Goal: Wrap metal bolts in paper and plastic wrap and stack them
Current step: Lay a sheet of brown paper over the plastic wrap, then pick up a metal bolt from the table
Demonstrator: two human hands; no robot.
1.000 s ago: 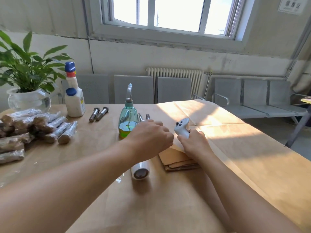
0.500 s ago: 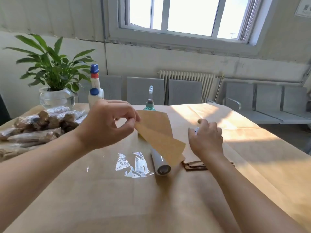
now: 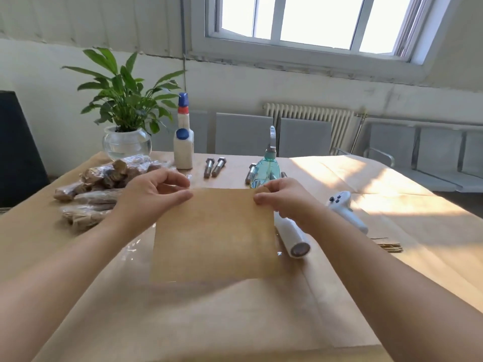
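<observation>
Paper sheet [image 3: 214, 236] between both hands

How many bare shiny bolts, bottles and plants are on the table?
Bare silver metal bolts: 3 plainly seen, two side by side and one beside the teal bottle; more may hide behind it.
Bottles: 2, white plastic with blue caps and teal pump.
Green potted plants: 1.
Total: 6

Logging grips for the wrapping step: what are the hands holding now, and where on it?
Both hold one brown paper sheet by its far corners: left hand pinches the left, right hand the right.
</observation>
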